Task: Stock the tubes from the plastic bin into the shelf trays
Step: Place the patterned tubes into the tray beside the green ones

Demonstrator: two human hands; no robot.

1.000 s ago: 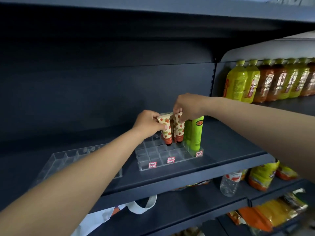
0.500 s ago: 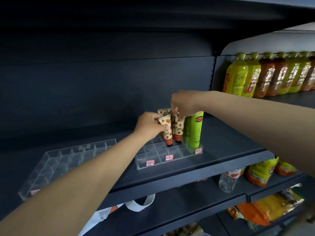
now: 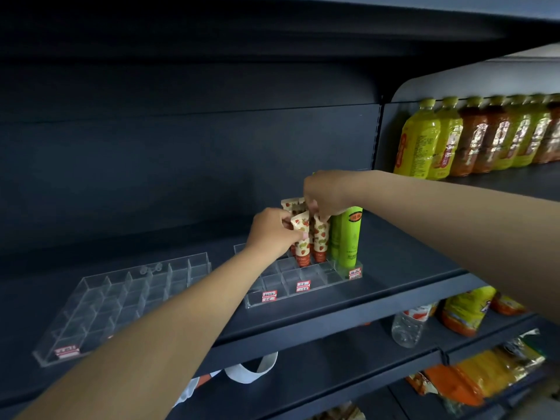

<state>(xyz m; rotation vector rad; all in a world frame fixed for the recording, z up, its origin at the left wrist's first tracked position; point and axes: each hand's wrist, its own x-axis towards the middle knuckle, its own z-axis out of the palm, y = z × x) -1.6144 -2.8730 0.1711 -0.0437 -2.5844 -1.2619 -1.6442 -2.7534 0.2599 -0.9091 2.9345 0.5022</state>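
A clear compartment tray (image 3: pixel 306 287) sits on the dark shelf with strawberry-print tubes and green tubes (image 3: pixel 348 237) standing upright in its back right cells. My left hand (image 3: pixel 271 230) holds the front strawberry tube (image 3: pixel 303 237) near its top. My right hand (image 3: pixel 325 194) reaches in from above and pinches the crimped top of the strawberry tube (image 3: pixel 321 242) beside it. More strawberry tubes stand behind, partly hidden by my fingers. The plastic bin is not in view.
A second clear tray (image 3: pixel 100 307) lies to the left on the same shelf (image 3: pixel 318 316). Yellow and brown drink bottles (image 3: pixel 472 140) line the shelf at the right. Snack bags (image 3: pixel 466 310), a water bottle and a white bag handle sit on the lower shelves.
My left hand has shifted slightly right onto the front strawberry tube. My right hand stays on the tube tops, and the view has dropped a little.
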